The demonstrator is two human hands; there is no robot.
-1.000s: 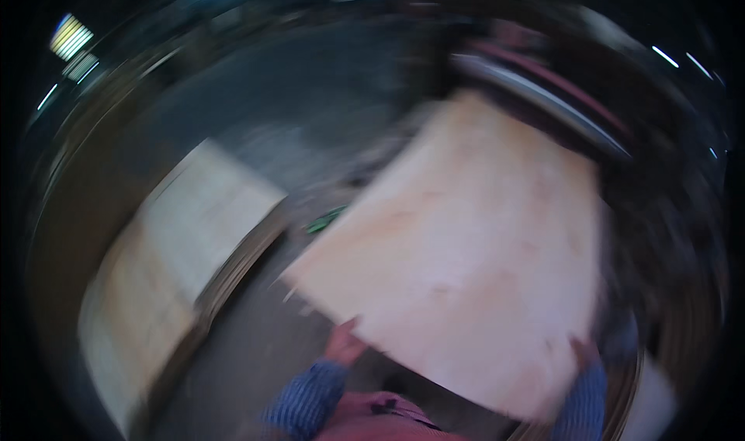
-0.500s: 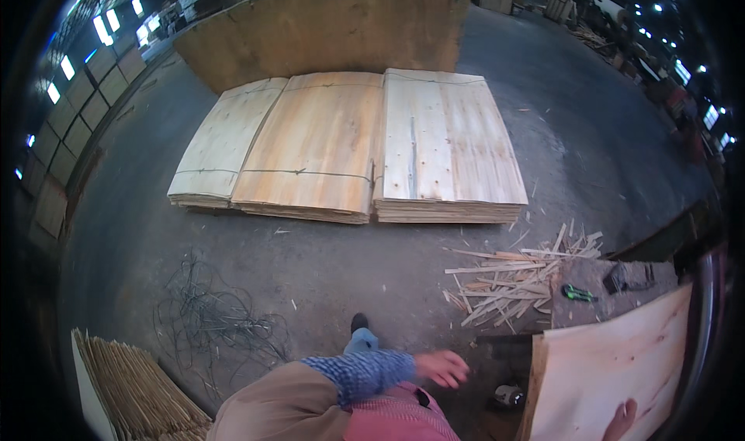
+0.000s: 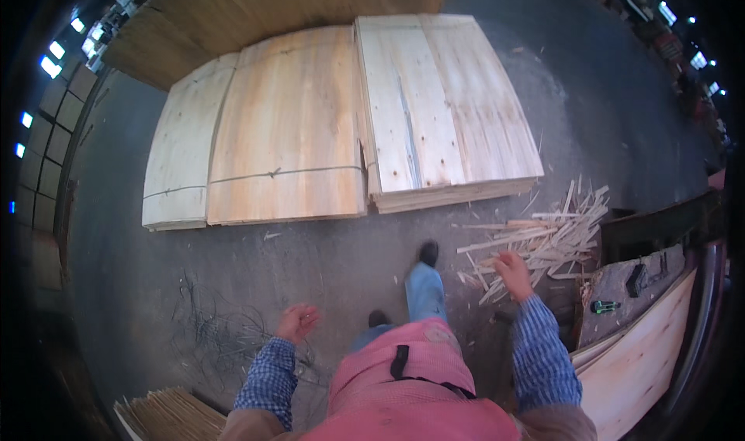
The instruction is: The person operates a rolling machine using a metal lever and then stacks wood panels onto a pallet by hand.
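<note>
My left hand [image 3: 299,322] hangs in the air with loosely bent fingers and nothing visible in it. Below and beside it, a tangle of dark thin cord [image 3: 221,328] lies on the floor. My right hand [image 3: 513,275] is also raised and empty, its fingers half bent, in front of a heap of thin wood strips [image 3: 547,239]. Ahead lie stacks of wood veneer sheets: a pale one [image 3: 182,142] at left, an orange-tinted one [image 3: 287,123] in the middle, both tied with cord, and a knotty pale one [image 3: 450,107] at right.
A large brown board [image 3: 272,10] stands behind the stacks. At lower right, veneer sheets [image 3: 640,355] lean beside a small worktop [image 3: 621,317] holding a green-and-black tool [image 3: 605,307]. More sheets [image 3: 167,414] stand on edge at lower left. My feet are on the grey floor [image 3: 341,262].
My right hand has left the leaning veneer sheets and swung forward over the floor. My left hand has moved from across my body out to the left. My view and feet have shifted forward.
</note>
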